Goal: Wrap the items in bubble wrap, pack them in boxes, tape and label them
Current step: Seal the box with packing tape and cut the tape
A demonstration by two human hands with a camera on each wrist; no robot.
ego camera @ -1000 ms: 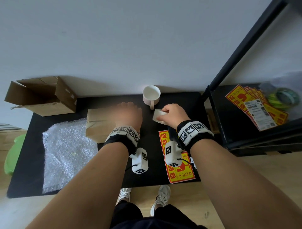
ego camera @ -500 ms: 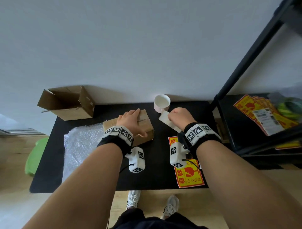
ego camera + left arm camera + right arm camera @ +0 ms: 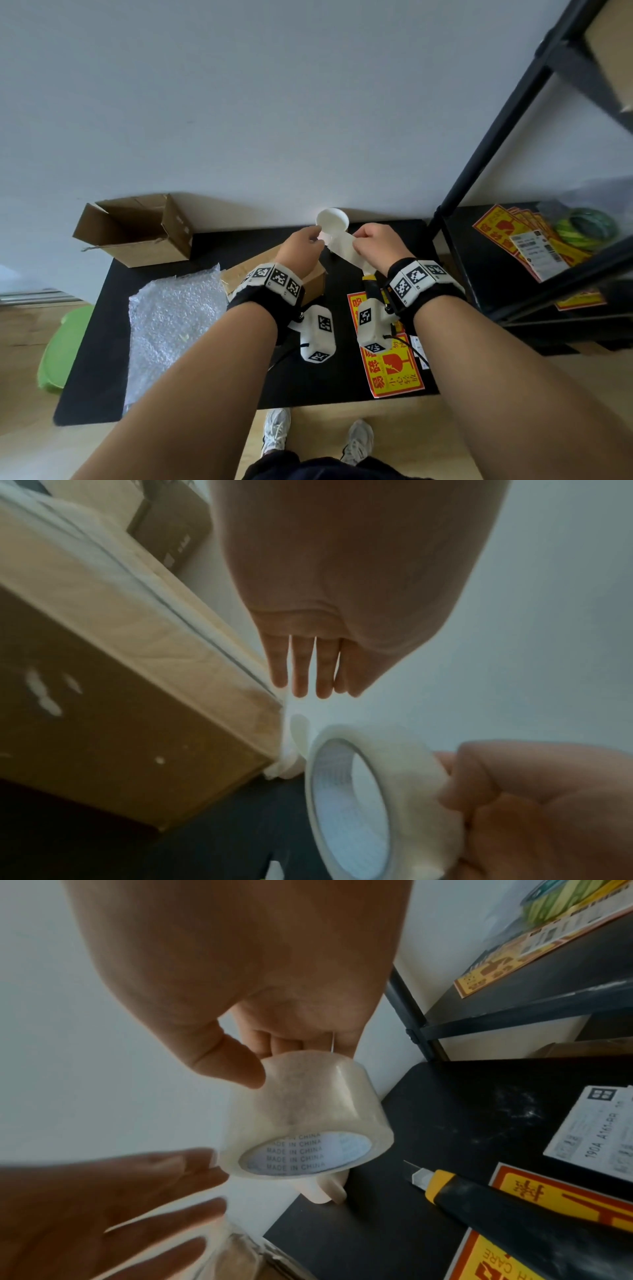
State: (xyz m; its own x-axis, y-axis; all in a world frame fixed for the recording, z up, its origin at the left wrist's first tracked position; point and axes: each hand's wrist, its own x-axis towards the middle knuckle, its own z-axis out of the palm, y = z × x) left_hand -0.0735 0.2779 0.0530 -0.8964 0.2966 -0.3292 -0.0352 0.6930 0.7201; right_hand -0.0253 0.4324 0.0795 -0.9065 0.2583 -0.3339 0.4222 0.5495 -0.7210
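We are gripping the roll of clear tape (image 3: 304,1123) in our right hand (image 3: 376,245), thumb and curled fingers clasped around its rim, and holding it up above the far edge of the worktop (image 3: 171,394). Our left hand (image 3: 301,246) is reaching in beside the roll with its fingers (image 3: 301,669) extended toward it; in the right wrist view the fingertips are right at the edge of the roll, though we cannot tell whether they are pinching the tape end or only touching it.

Just below our left hand the closed cardboard box (image 3: 274,274) is sitting on the worktop, with a strip of tape along its top seam. Behind the roll a white mug (image 3: 332,222) is standing against the wall. A yellow-and-black utility knife (image 3: 479,1199) is lying under our right wrist, partly across a red-and-yellow fragile label (image 3: 394,373). A sheet of bubble wrap (image 3: 171,325) is lying to the left of the box, and an open, empty-looking cardboard box (image 3: 137,229) is resting beyond the worktop's far left corner. More labels (image 3: 527,243) are lying on the black shelf (image 3: 479,274) to our right.
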